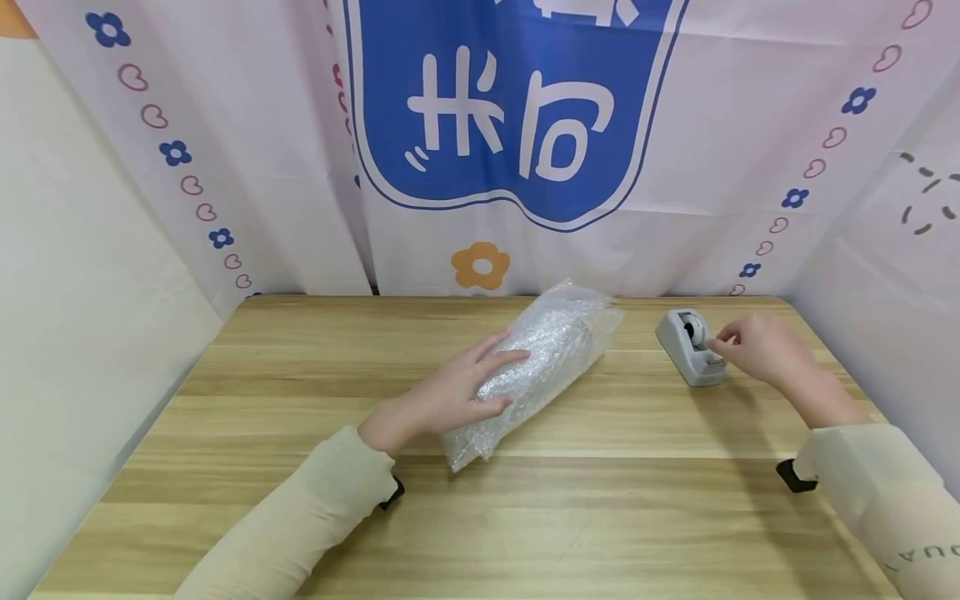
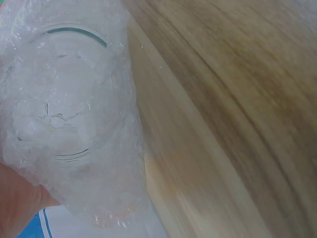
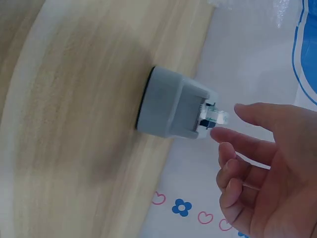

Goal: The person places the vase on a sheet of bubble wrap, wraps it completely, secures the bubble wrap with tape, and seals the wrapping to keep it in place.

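A bubble-wrapped bundle [image 1: 551, 346] lies slantwise on the table. Through its clear wrap, the left wrist view shows a transparent round thing [image 2: 69, 89] with a dark green arc at its edge; its kind is hard to tell. My left hand [image 1: 450, 392] rests on the bundle's near left side, fingers spread over the wrap. A grey tape dispenser [image 1: 693, 350] stands at the back right. My right hand [image 3: 267, 158] is beside its cutter end, thumb and index finger apart around a short free end of clear tape [image 3: 218, 117]. The other fingers curl loosely.
The wooden table [image 1: 315, 358] meets a printed curtain [image 1: 420, 258] along its back edge. Pale walls [image 1: 90, 292] close in on the left and right. Dark bands [image 1: 795, 477] show at both sleeve cuffs.
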The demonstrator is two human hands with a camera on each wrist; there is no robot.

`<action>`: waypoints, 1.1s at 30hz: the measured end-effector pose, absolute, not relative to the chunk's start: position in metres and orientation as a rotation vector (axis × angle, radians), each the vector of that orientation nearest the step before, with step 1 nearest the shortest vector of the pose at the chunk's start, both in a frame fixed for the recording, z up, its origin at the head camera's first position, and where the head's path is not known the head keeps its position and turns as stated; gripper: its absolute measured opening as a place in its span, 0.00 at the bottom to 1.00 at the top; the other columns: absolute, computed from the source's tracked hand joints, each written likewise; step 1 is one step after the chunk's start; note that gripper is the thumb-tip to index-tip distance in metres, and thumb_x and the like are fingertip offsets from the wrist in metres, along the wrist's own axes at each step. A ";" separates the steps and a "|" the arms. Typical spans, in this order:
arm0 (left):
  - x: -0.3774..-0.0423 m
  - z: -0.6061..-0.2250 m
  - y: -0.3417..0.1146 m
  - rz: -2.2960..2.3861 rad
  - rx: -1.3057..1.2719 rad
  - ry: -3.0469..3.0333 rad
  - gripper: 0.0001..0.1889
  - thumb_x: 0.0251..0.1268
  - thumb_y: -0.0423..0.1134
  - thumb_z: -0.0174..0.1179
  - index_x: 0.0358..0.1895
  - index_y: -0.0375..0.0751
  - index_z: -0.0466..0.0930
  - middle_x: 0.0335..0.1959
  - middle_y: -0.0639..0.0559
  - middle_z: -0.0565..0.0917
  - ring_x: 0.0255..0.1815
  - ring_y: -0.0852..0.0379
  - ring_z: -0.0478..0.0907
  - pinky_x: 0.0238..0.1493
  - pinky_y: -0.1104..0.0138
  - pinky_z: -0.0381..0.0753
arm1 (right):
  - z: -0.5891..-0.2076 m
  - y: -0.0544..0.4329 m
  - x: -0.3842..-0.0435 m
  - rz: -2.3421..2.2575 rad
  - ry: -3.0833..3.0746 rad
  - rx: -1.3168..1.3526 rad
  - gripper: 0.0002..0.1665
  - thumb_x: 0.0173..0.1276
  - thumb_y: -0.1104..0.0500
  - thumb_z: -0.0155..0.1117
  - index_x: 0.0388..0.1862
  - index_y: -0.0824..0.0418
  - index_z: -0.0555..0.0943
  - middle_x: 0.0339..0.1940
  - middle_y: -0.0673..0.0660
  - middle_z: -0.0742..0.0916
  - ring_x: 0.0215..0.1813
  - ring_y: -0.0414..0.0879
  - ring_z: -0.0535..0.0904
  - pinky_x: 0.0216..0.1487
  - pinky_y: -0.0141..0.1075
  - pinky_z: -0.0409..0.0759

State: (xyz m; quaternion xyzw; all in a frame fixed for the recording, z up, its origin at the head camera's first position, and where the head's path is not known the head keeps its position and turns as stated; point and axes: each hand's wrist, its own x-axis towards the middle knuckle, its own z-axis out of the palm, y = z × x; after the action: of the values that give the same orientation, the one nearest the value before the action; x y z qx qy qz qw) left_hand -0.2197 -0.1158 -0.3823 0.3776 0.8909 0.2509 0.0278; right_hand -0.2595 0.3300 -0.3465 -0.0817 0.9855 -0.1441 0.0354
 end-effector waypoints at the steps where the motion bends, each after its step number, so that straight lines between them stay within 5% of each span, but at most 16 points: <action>1: -0.220 -0.382 -0.116 0.776 1.170 2.749 0.34 0.74 0.49 0.58 0.81 0.55 0.60 0.84 0.45 0.45 0.80 0.38 0.53 0.74 0.40 0.59 | -0.347 0.331 -0.260 -0.430 2.998 -0.232 0.23 0.74 0.51 0.62 0.46 0.72 0.85 0.34 0.60 0.86 0.37 0.54 0.78 0.36 0.48 0.77; 25: -0.219 -0.382 -0.117 0.785 1.155 2.752 0.34 0.74 0.50 0.57 0.81 0.55 0.60 0.84 0.45 0.46 0.80 0.37 0.53 0.73 0.39 0.59 | -0.357 0.328 -0.258 -0.530 2.942 -0.197 0.18 0.70 0.53 0.68 0.39 0.70 0.84 0.37 0.63 0.86 0.40 0.58 0.78 0.41 0.53 0.77; 33: -0.219 -0.381 -0.116 0.778 1.162 2.753 0.34 0.74 0.50 0.57 0.81 0.55 0.60 0.84 0.45 0.46 0.80 0.37 0.54 0.73 0.38 0.59 | -0.364 0.328 -0.257 -0.723 2.910 -0.128 0.20 0.69 0.56 0.69 0.42 0.72 0.74 0.30 0.60 0.81 0.32 0.51 0.77 0.30 0.40 0.76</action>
State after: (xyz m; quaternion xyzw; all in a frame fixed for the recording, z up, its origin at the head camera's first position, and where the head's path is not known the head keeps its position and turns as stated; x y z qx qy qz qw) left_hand -0.2187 -0.1161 -0.3806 0.3764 0.8912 0.2518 0.0270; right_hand -0.2571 0.3281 -0.3642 -0.0424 0.9672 -0.2404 0.0701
